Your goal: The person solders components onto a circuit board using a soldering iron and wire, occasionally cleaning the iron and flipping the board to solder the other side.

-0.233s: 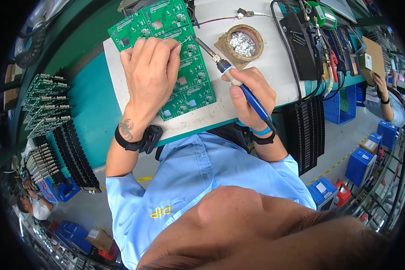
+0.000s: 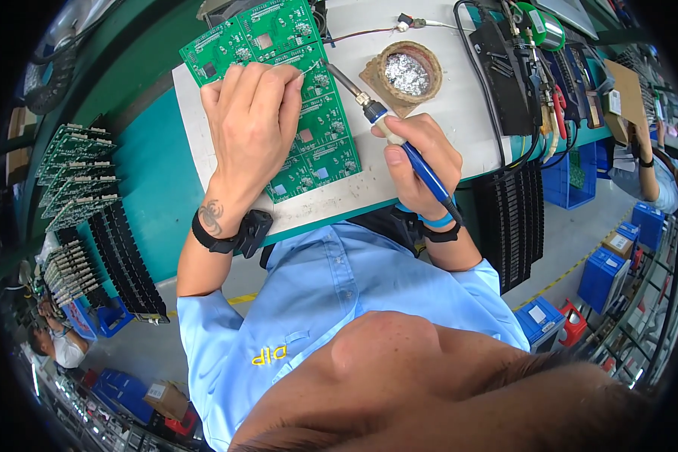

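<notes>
Right hand (image 2: pixel 435 151) was closed around 1 blue-handled soldering iron (image 2: pixel 427 173); left hand (image 2: pixel 253 124) lay curled over the green circuit board (image 2: pixel 331 113), its grip hidden; board rested on a white sheet (image 2: pixel 453 105) atop the bench (image 2: pixel 147 181); 1 round pot (image 2: pixel 412 97) of silvery scraps (image 2: pixel 405 73) stood beside.

A head-worn fisheye looks down on the nearby circuit board (image 2: pixel 322 113).

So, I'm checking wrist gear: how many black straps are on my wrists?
2: the left strap, below the left hand; the right strap, below the right hand, which holds a soldering iron.
</notes>
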{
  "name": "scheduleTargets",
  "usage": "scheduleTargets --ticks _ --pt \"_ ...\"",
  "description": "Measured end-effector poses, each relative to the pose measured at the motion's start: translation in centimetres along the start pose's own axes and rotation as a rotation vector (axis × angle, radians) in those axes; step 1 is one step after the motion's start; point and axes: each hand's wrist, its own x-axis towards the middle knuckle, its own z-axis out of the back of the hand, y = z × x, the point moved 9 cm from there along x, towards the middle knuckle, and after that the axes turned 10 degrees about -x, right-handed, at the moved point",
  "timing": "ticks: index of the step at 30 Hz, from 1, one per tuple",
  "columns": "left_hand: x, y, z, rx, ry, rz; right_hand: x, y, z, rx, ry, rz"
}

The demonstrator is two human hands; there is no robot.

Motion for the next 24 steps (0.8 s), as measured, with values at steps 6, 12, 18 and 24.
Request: scheduleTargets --ticks 6,12,18,24 --pt "0.1 0.0 0.0 0.0 0.002 -0.002 0.1 0.1 0.0 -0.003 -0.002 0.011" --pt "0.0 0.0 -0.2 0.001 0.004 0.001 0.0 0.0 0.0 -0.003 0.0 0.01" --pt "0.0 0.0 0.3 -0.017 0.006 0.034 -0.3 -0.1 1.1 -0.014 -0.025 -0.001" --pt "-0.3 0.3 2.4 -0.29 -0.031 0.187 -2.8 -0.1 3.7 -0.048 -0.152 0.015"
